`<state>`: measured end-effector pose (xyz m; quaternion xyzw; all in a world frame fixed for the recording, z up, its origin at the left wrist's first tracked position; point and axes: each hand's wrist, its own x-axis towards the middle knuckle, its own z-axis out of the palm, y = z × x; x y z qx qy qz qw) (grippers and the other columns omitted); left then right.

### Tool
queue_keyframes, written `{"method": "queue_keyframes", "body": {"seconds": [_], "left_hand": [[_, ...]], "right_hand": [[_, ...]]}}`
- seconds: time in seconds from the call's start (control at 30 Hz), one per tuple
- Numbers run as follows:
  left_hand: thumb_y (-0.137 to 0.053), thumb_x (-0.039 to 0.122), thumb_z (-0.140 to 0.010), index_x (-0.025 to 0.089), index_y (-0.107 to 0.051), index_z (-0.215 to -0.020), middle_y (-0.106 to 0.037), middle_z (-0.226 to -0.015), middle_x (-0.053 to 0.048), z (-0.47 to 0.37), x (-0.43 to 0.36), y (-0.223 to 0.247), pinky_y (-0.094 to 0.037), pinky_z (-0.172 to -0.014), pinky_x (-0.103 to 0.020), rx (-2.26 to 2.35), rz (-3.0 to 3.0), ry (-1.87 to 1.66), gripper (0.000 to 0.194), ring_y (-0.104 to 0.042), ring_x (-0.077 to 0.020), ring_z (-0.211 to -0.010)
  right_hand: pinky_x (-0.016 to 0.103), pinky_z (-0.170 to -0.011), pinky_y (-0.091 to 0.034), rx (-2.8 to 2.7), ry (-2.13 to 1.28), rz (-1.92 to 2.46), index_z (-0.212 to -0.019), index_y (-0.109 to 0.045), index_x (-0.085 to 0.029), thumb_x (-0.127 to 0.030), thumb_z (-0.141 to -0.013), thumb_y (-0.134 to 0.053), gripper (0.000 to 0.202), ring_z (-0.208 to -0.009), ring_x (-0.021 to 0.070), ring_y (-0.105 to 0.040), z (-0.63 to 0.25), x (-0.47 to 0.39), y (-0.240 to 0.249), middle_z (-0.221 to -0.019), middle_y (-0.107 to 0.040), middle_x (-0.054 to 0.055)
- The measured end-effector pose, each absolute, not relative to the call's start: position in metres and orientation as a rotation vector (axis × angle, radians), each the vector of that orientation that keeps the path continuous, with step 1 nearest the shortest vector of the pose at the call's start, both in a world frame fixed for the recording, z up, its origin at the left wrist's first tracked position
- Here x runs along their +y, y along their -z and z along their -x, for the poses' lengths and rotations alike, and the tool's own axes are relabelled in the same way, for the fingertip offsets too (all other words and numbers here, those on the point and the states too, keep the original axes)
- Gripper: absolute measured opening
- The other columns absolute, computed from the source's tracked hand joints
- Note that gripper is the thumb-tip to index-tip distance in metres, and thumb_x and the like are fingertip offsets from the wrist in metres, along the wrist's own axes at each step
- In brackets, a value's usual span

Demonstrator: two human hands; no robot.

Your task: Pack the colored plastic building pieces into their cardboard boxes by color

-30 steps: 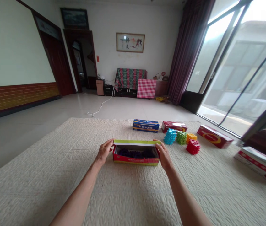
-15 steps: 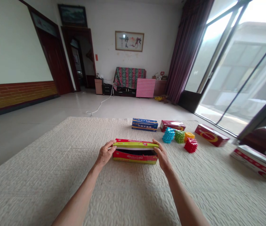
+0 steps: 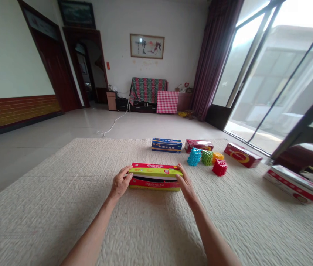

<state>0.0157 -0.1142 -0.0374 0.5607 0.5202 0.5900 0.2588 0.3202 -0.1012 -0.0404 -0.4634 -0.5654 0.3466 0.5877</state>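
A long red and yellow-green cardboard box (image 3: 155, 184) lies on the quilted cover in front of me. Its hinged lid (image 3: 155, 170) is tilted partly down, and a dark gap shows along the front edge. My left hand (image 3: 121, 181) grips the lid's left end between thumb and fingers. At the right end, my right hand (image 3: 185, 183) holds the lid the same way, thumb on the front. What lies inside the box is hidden.
Beyond the box stand a blue box (image 3: 166, 146), two dark red boxes (image 3: 199, 145) (image 3: 242, 155) and a white-and-red box (image 3: 296, 184). Blue (image 3: 194, 157), green (image 3: 207, 157), yellow (image 3: 217, 157) and red (image 3: 220, 167) knobbly blocks sit at the right.
Both hands have lowered the lid a little, so the front gap is narrower and more of the lid's red top shows. The whole view has shifted slightly.
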Motion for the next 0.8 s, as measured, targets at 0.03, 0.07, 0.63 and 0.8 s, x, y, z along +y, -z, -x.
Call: {"method": "queue_keyframes", "body": {"seconds": [0.03,0.07,0.63,0.8], "left_hand": [[-0.065,0.033,-0.071,0.021,-0.072,-0.102,-0.066,-0.122,-0.009,-0.015,-0.114,0.038,-0.051,-0.093,-0.032,1.413,-1.532,-1.596,0.035,-0.058,-0.0250,-0.117],[-0.064,0.034,-0.071,0.020,-0.072,-0.103,-0.066,-0.122,-0.009,-0.015,-0.113,0.039,-0.051,-0.093,-0.032,1.418,-1.541,-1.590,0.035,-0.059,-0.0249,-0.116],[-0.057,0.047,-0.074,0.019,-0.066,-0.118,-0.072,-0.106,-0.008,-0.008,-0.095,0.035,-0.051,-0.088,-0.032,1.653,-1.522,-1.399,0.052,-0.066,-0.0254,-0.100],[-0.058,0.045,-0.073,0.019,-0.068,-0.114,-0.074,-0.092,-0.006,-0.005,-0.083,0.024,-0.053,-0.079,-0.029,1.719,-1.505,-1.336,0.049,-0.068,-0.0229,-0.088]], "right_hand": [[0.046,-0.112,-0.029,-1.276,-0.823,1.101,-0.123,-0.062,-0.024,-0.052,-0.075,-0.061,0.056,-0.137,0.0312,-0.036,-0.320,-0.101,0.041,-0.143,-0.050,0.006],[0.046,-0.110,-0.033,-1.234,-0.849,1.117,-0.123,-0.062,-0.024,-0.054,-0.075,-0.061,0.057,-0.135,0.0323,-0.040,-0.321,-0.101,0.042,-0.141,-0.051,0.007],[0.043,-0.103,-0.042,-1.181,-1.003,0.998,-0.133,-0.053,-0.024,-0.039,-0.069,-0.070,0.068,-0.123,0.0298,-0.053,-0.321,-0.097,0.037,-0.139,-0.053,0.009],[0.042,-0.102,-0.042,-1.189,-0.977,1.005,-0.135,-0.052,-0.023,-0.038,-0.066,-0.072,0.073,-0.119,0.0293,-0.055,-0.320,-0.090,0.035,-0.136,-0.056,0.010]]}}
